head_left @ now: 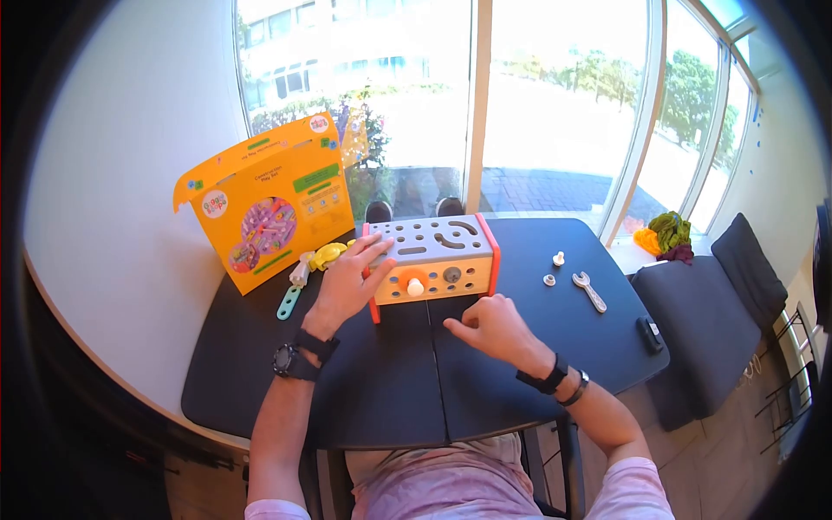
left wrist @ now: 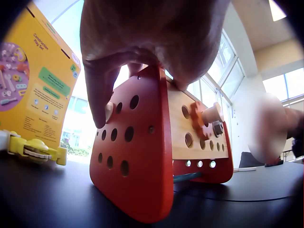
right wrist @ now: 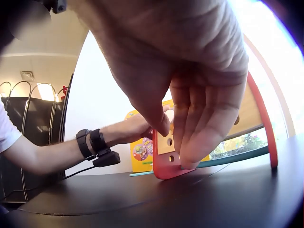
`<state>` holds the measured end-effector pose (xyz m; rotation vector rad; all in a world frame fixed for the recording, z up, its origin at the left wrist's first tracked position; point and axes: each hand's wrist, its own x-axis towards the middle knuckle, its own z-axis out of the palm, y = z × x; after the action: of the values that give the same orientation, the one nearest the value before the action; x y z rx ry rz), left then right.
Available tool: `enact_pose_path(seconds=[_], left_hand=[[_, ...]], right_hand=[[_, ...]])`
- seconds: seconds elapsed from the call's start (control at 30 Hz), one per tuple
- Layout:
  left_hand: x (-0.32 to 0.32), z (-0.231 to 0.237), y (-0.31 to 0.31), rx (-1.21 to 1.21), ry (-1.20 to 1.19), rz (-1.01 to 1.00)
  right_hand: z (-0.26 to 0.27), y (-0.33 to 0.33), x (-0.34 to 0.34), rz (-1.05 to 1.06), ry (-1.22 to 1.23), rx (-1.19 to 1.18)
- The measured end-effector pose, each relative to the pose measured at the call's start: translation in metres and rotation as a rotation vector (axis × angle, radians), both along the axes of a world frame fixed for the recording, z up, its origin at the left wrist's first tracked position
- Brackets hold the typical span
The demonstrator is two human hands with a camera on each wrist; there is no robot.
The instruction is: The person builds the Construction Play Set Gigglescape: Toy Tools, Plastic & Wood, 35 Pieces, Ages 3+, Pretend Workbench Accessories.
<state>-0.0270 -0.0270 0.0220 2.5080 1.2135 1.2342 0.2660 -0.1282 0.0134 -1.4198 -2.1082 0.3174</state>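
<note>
A toy workbench [head_left: 436,284] stands on the black table, with a grey perforated top, wooden front and red end panels. My left hand [head_left: 348,282] holds its left end: fingers lie over the top, and the left wrist view shows a finger down the outside of the red panel [left wrist: 131,142]. An orange gear [left wrist: 196,121] with a cream peg [head_left: 415,287] sits on the front, beside a dark grey nut [head_left: 451,275]. My right hand [head_left: 500,331] hovers close before the front's right side. In the right wrist view its fingers [right wrist: 209,121] are loosely bent, holding nothing.
An orange play-set box [head_left: 277,204] stands behind left. Near it are a yellow toy piece [head_left: 329,255] and a teal strip [head_left: 289,302]. Two small cream pieces, one a peg [head_left: 559,258], and a toy wrench [head_left: 590,293] lie right. A black object [head_left: 648,335] sits at the right edge.
</note>
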Motion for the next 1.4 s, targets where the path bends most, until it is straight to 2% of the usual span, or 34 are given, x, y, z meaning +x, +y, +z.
enact_pose_path(seconds=[0.27, 0.37, 0.47, 0.57, 0.67, 0.87, 0.97, 1.07, 1.17, 1.27, 1.4], left_hand=[[0.000, -0.003, 0.001, 0.019, 0.006, -0.003], [-0.001, -0.003, 0.001, 0.021, 0.008, 0.000], [0.000, -0.002, -0.001, 0.015, 0.002, -0.005], [0.000, 0.001, -0.005, 0.007, 0.006, -0.014], [0.001, 0.001, -0.008, 0.001, 0.006, -0.015], [0.001, -0.001, -0.009, 0.007, -0.003, -0.024], [0.001, 0.000, -0.011, -0.010, -0.013, -0.029], [0.001, 0.001, -0.012, -0.040, -0.033, -0.038], [0.000, 0.001, -0.013, -0.041, -0.034, -0.032], [0.001, -0.002, -0.011, -0.033, -0.040, -0.034], [0.003, -0.002, -0.013, -0.025, -0.036, -0.029]], right_hand=[[0.011, 0.020, 0.074, -0.180, -0.094, -0.056], [0.007, 0.039, 0.116, -0.294, -0.124, 0.118], [0.007, 0.062, 0.162, -0.409, -0.168, 0.168], [-0.002, 0.088, 0.203, -0.426, -0.252, 0.268], [-0.010, 0.104, 0.221, -0.405, -0.410, 0.193], [-0.070, 0.146, 0.244, -0.322, -0.825, 0.383], [-0.071, 0.159, 0.244, -0.401, -1.001, 0.075], [-0.074, 0.170, 0.248, -0.434, -1.062, 0.145], [-0.057, 0.166, 0.235, -0.488, -0.782, 0.214], [-0.007, 0.138, 0.193, -0.446, -0.201, 0.156], [0.034, 0.106, 0.133, -0.201, 0.458, 0.030]])
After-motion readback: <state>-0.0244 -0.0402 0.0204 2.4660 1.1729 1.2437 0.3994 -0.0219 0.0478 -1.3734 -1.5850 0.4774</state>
